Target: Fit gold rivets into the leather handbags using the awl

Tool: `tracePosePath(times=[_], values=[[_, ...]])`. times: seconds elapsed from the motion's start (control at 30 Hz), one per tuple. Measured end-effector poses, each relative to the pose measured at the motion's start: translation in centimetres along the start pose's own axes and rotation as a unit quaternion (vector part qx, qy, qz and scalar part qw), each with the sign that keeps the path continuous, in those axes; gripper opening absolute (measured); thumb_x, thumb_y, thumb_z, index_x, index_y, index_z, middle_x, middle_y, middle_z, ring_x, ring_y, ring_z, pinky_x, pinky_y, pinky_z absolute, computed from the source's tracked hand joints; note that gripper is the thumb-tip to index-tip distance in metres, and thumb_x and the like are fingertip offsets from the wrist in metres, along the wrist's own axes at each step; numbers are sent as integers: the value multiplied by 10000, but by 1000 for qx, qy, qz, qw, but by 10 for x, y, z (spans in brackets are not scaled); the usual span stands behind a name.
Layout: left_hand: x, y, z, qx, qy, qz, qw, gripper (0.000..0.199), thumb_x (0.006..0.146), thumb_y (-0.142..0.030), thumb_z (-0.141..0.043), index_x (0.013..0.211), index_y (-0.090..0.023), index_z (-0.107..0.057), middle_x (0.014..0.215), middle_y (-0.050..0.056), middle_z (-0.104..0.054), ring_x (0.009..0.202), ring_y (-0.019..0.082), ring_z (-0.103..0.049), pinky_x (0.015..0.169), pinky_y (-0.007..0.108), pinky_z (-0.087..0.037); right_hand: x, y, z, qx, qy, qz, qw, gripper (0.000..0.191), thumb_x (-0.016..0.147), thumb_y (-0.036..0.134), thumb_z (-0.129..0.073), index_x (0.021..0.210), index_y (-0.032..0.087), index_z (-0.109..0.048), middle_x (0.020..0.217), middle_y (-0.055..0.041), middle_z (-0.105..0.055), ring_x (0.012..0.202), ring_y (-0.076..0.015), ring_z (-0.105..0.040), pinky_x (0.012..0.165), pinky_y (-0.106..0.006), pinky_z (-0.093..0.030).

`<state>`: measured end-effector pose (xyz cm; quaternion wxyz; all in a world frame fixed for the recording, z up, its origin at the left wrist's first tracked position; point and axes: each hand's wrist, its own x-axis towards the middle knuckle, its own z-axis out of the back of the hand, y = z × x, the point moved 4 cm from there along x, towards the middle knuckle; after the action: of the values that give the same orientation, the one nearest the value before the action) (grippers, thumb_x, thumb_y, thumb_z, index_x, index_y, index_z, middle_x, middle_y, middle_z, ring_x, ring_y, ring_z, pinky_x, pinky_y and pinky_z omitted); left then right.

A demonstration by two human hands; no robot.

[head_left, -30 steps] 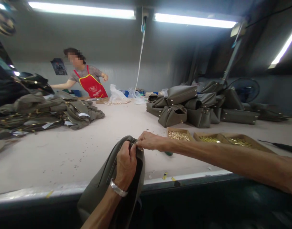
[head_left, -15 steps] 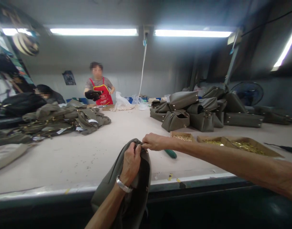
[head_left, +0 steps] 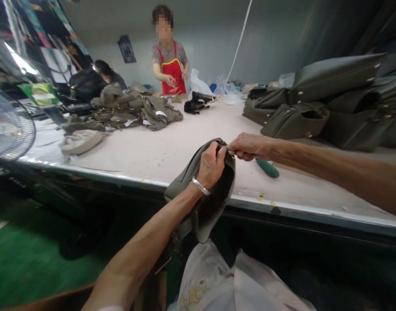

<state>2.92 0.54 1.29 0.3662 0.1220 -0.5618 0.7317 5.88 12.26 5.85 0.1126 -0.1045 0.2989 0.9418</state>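
Olive leather handbag (head_left: 217, 211) hangs over the front edge of the pale worktable (head_left: 146, 162), held up by both hands. The left hand (head_left: 211, 166) wraps its top closely, fingers curled around the edge. The right hand (head_left: 250, 147) pinches narrowly at that top edge; the exact pinched part is too small to tell. A green tool handle (head_left: 267, 168) lies just beyond.

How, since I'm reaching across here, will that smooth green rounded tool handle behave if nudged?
The green tool handle would probably roll if nudged, being rounded. It lies on its side on the pale table, near the right hand; it looks small, so probably light.
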Motion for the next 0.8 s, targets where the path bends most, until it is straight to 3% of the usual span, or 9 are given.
tracePosePath(times=[0.1, 0.23, 0.33, 0.43, 0.6, 0.8], values=[[-5, -7, 0, -10, -3, -7, 1000, 164, 943, -268, -435, 813, -178, -481, 716, -17, -489, 670, 120, -415, 690, 247, -342, -12, 0, -1, 63, 28, -15, 997, 297, 936, 180, -342, 638, 181, -349, 494, 76, -223, 404, -31, -182, 431, -202, -164], [0, -5, 1, -31, 15, 1, 999, 226, 932, -290, -413, 737, -183, -451, 652, -36, -437, 616, 113, -391, 629, 244, -332, -19, 0, 9, 7, 20, 19, 1000, 293, 950, 219, -372, 694, 139, -489, 507, 70, -295, 412, -41, -250, 445, -191, -234], [6, 2, 0, -35, 28, 18, 999, 266, 926, -342, -406, 712, -187, -436, 620, -47, -404, 588, 108, -391, 590, 234, -332, -17, -2, 19, -76, -47, 60, 994, 251, 929, 239, -450, 725, 129, -549, 579, 16, -448, 517, -86, -435, 519, -209, -339], [8, 6, -2, -39, 36, 33, 998, 284, 920, -391, -403, 727, -188, -450, 631, -44, -424, 595, 109, -411, 586, 227, -354, -19, 0, 21, -154, -110, 99, 977, 157, 906, 242, -542, 839, 113, -601, 788, -59, -583, 817, -173, -573, 724, -268, -433], [2, 2, -6, -72, 46, 32, 996, 346, 890, -488, -423, 828, -171, -547, 701, 4, -526, 670, 159, -501, 601, 260, -420, -45, 4, 22, -206, -127, 84, 967, 296, 935, 365, -555, 1119, 135, -581, 1092, -79, -593, 953, -186, -590, 841, -383, -511], [5, 13, -9, -46, 18, 55, 997, 433, 765, -603, -515, 854, -189, -608, 728, 30, -606, 721, 228, -582, 651, 336, -500, -57, -2, 30, -203, -141, 67, 967, 312, 939, 364, -551, 1171, 156, -574, 1172, -87, -573, 984, -193, -588, 837, -371, -530]])
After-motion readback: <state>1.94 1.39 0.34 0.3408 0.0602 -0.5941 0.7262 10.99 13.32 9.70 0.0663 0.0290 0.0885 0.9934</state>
